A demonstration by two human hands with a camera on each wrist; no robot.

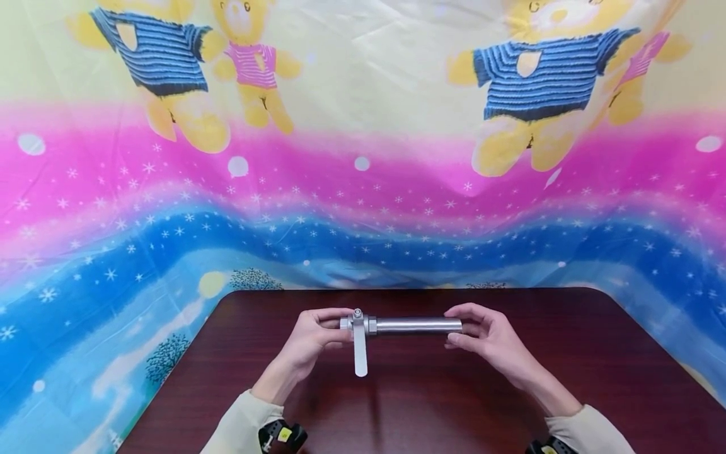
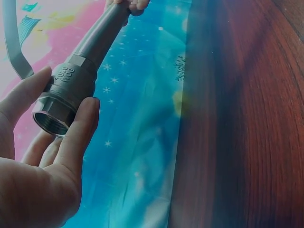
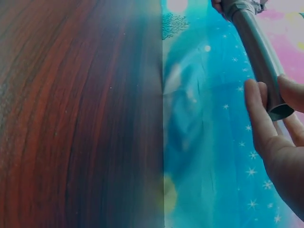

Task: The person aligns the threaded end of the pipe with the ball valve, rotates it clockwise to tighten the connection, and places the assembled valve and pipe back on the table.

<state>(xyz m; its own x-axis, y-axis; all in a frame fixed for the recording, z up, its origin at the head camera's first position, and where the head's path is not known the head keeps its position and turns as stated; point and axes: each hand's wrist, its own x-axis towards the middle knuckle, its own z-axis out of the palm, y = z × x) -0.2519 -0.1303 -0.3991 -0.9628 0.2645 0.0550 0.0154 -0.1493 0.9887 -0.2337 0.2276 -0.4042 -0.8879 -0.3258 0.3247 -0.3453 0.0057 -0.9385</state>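
A silver ball valve (image 1: 365, 325) and a straight metal pipe (image 1: 420, 325), joined end to end, are held level above the table. The valve's flat lever handle (image 1: 360, 356) points toward me. My left hand (image 1: 303, 340) grips the valve body by thumb and fingers at the left. In the left wrist view, the open threaded end of the valve (image 2: 54, 118) faces the palm, and raised lettering shows on its body. At the right, my right hand (image 1: 499, 343) pinches the free end of the pipe. Its hollow mouth (image 3: 281, 112) appears in the right wrist view.
Below the hands lies a dark red-brown wooden table (image 1: 442, 403) with rounded far corners. A colourful curtain (image 1: 363, 189) printed with bears and snowflakes hangs behind and along both sides. Each wrist carries a black strapped device (image 1: 282, 435) near a pale sleeve (image 1: 244, 419).
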